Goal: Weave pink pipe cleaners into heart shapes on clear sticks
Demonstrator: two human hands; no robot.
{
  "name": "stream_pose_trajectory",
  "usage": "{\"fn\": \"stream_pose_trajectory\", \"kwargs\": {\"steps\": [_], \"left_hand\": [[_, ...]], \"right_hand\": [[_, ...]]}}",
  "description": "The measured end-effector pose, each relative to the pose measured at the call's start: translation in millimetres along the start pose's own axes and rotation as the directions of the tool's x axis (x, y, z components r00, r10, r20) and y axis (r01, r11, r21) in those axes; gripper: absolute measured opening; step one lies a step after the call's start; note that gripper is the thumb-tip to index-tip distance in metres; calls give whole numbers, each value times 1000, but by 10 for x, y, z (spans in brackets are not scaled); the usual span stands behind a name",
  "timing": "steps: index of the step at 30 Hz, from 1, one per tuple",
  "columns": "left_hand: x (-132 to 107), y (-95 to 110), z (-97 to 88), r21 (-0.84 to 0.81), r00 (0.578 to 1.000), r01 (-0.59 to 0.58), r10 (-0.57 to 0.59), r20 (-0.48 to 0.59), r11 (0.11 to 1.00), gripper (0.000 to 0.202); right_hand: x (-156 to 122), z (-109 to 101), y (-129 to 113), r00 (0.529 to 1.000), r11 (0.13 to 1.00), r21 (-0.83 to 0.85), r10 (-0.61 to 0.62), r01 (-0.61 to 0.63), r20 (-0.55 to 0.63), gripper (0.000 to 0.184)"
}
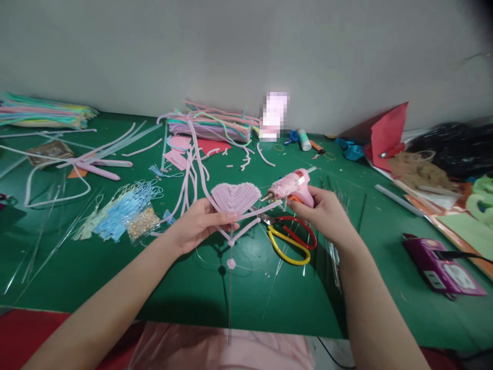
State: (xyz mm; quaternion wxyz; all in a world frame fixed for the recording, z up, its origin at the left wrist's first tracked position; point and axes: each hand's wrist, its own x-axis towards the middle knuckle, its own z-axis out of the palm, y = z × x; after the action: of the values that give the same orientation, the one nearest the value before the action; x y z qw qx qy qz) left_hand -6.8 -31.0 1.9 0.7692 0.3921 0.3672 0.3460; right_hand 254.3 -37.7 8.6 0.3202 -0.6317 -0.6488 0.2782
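Note:
My left hand (200, 223) is closed on a pale purple heart-shaped piece (235, 198) built from rows of pipe cleaner. Loose pipe cleaner ends and a thin wire stem (230, 303) hang below it, with a small round purple bead or pompom (231, 263) on the stem. My right hand (323, 208) grips a pink hot glue gun (288, 186), whose nozzle points left, close to the heart's right edge. Beneath the glue gun lie scissors (292, 239) with one red and one yellow handle.
Pipe cleaner bundles (210, 126) lie at the back, near an upright blurred bright screen (274, 115). Blue tassels (119, 210) and a bag of gold beads (142, 223) are left. A purple device (442, 267) with a black cable sits right, beside paper sheets (468, 231).

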Motion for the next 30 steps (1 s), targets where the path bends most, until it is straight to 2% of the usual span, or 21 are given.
{"fn": "stream_pose_trajectory", "kwargs": {"steps": [19, 26, 28, 30], "left_hand": [[3, -5, -3, 4, 1000, 8, -8, 3, 1000, 30], [-3, -13, -18, 0, 1000, 8, -8, 4, 1000, 32], [-4, -13, -18, 1, 1000, 13, -13, 2, 1000, 31], [-4, -13, -12, 1, 1000, 17, -17, 8, 1000, 31]], "right_hand": [[6, 2, 0, 1000, 999, 25, 23, -23, -4, 23], [8, 26, 57, 986, 969, 194, 136, -152, 96, 29], [30, 35, 89, 980, 949, 246, 193, -199, 48, 31], [71, 31, 142, 958, 940, 233, 276, -251, -82, 32]]}}
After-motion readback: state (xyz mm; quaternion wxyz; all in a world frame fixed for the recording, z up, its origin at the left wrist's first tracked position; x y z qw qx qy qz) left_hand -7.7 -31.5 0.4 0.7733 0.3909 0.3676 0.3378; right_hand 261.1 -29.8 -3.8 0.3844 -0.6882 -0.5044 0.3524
